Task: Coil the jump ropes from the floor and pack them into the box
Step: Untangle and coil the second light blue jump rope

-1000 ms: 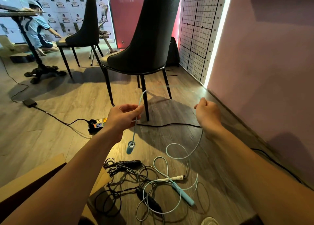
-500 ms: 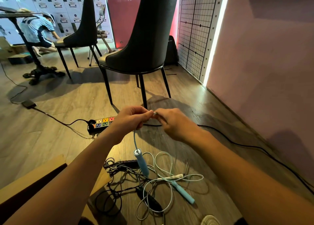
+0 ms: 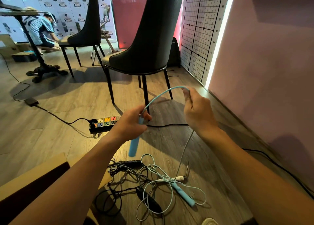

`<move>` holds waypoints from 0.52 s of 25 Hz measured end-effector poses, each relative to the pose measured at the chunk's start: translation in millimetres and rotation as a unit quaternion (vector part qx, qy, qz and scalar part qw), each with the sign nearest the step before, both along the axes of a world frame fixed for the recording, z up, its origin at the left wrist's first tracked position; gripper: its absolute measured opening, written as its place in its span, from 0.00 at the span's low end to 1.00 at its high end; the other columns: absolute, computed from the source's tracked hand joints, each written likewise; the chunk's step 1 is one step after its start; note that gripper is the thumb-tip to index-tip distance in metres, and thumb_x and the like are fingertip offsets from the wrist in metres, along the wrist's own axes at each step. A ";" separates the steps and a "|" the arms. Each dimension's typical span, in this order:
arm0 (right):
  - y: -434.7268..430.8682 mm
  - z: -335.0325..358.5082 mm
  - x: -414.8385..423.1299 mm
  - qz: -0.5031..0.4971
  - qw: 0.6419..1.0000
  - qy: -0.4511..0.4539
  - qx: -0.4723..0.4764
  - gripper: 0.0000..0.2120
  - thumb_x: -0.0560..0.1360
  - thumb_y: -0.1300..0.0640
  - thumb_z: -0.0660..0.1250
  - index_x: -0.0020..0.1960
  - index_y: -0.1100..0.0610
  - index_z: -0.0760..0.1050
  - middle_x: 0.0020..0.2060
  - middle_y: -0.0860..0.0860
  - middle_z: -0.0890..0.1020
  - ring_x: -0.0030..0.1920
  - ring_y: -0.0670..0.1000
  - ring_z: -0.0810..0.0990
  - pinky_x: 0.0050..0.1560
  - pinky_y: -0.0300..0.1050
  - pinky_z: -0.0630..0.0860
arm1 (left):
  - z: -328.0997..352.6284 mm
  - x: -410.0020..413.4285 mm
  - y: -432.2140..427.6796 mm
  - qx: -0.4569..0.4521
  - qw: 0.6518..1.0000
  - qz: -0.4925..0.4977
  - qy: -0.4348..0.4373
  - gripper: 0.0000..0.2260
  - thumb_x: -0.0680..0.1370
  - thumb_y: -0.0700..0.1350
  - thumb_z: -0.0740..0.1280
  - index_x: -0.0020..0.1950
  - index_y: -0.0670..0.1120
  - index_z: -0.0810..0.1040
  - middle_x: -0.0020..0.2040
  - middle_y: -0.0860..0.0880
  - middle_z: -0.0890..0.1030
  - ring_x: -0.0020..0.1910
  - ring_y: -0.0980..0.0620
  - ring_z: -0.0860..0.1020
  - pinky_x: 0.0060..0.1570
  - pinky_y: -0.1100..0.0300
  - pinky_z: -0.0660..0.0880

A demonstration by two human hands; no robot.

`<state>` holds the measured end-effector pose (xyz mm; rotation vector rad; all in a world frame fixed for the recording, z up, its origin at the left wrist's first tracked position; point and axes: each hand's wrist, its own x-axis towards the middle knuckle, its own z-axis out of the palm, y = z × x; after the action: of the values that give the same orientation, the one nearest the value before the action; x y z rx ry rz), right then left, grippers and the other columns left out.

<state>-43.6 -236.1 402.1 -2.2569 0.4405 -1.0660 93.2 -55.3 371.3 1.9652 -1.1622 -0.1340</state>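
My left hand grips the top of a light blue jump rope handle, which hangs down below my fist. From it the blue rope arcs up and right to my right hand, which pinches it; the rest drops to the floor. There the other blue handle lies among loose blue loops, tangled with a black jump rope and its black handles. A cardboard box sits open at the lower left, partly hidden by my left arm.
A black chair stands just beyond my hands. A power strip and black cables lie on the wooden floor. A pink wall runs along the right. A second chair, a table base and a crouching person are at the far left.
My hands met half a second ago, then parted. The right hand has drawn the rope up and right into an arc. The left hand now holds the handle itself instead of the rope above it.
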 end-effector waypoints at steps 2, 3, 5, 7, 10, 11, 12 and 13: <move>-1.6 3.0 -2.2 -0.023 0.999 -0.018 0.026 0.12 0.85 0.52 0.55 0.52 0.54 0.75 0.25 0.44 0.68 0.25 0.41 0.70 0.25 0.32 0.62 | -1.4 2.4 0.5 -0.004 0.995 0.022 0.100 0.15 0.74 0.30 0.68 0.48 0.50 0.71 0.47 0.46 0.83 0.44 0.48 0.84 0.44 0.54 0.81; -2.6 3.0 -2.7 -0.038 0.999 -0.014 0.035 0.12 0.86 0.52 0.54 0.48 0.52 0.73 0.26 0.44 0.69 0.25 0.42 0.70 0.25 0.33 0.62 | 0.7 1.1 1.0 -0.002 0.986 0.028 0.164 0.13 0.76 0.33 0.68 0.53 0.48 0.72 0.45 0.42 0.83 0.40 0.45 0.84 0.41 0.51 0.81; -6.2 -0.5 -1.6 -0.069 0.996 0.016 0.056 0.14 0.86 0.50 0.53 0.45 0.53 0.71 0.27 0.45 0.71 0.27 0.44 0.69 0.28 0.36 0.61 | 8.7 -7.4 1.8 0.031 0.959 0.035 0.281 0.10 0.80 0.47 0.68 0.57 0.44 0.73 0.40 0.40 0.82 0.32 0.45 0.81 0.35 0.51 0.80; -8.8 -4.2 -0.3 -0.090 0.991 0.052 0.083 0.17 0.85 0.49 0.51 0.49 0.56 0.74 0.31 0.47 0.74 0.32 0.47 0.72 0.32 0.43 0.63 | 14.9 -14.9 2.4 0.088 0.930 0.037 0.356 0.21 0.79 0.61 0.64 0.56 0.42 0.75 0.35 0.44 0.78 0.29 0.49 0.77 0.31 0.57 0.77; -13.3 -9.2 0.5 -0.124 0.984 0.074 0.108 0.18 0.85 0.50 0.50 0.52 0.57 0.75 0.35 0.48 0.76 0.39 0.54 0.75 0.38 0.47 0.65 | 20.0 -14.5 8.3 0.154 0.873 -0.024 0.462 0.24 0.76 0.64 0.66 0.51 0.42 0.78 0.32 0.49 0.73 0.28 0.54 0.70 0.29 0.61 0.71; -14.8 -10.6 0.4 -0.136 0.981 0.082 0.113 0.17 0.85 0.50 0.49 0.51 0.56 0.74 0.35 0.47 0.75 0.41 0.55 0.76 0.40 0.47 0.65 | 21.9 -13.1 10.5 0.153 0.845 -0.074 0.508 0.19 0.76 0.61 0.69 0.48 0.44 0.76 0.31 0.51 0.71 0.27 0.55 0.68 0.28 0.63 0.69; -17.3 -12.3 0.3 -0.147 0.978 0.088 0.116 0.17 0.85 0.50 0.49 0.50 0.56 0.74 0.35 0.46 0.74 0.43 0.56 0.76 0.42 0.47 0.65 | 23.9 -11.3 12.5 0.125 0.812 -0.134 0.553 0.15 0.75 0.56 0.71 0.46 0.45 0.74 0.31 0.52 0.69 0.26 0.57 0.66 0.26 0.64 0.67; -19.5 -13.7 0.2 -0.148 0.977 0.091 0.120 0.16 0.85 0.50 0.49 0.52 0.54 0.74 0.36 0.45 0.74 0.44 0.56 0.77 0.43 0.46 0.66 | 26.2 -9.5 12.9 0.071 0.774 -0.194 0.599 0.12 0.74 0.51 0.72 0.46 0.46 0.72 0.31 0.53 0.67 0.25 0.58 0.65 0.25 0.65 0.67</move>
<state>-43.4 -255.6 388.3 -2.1197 0.9560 -0.8919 83.7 -42.3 397.5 1.2238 -0.6157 -1.4863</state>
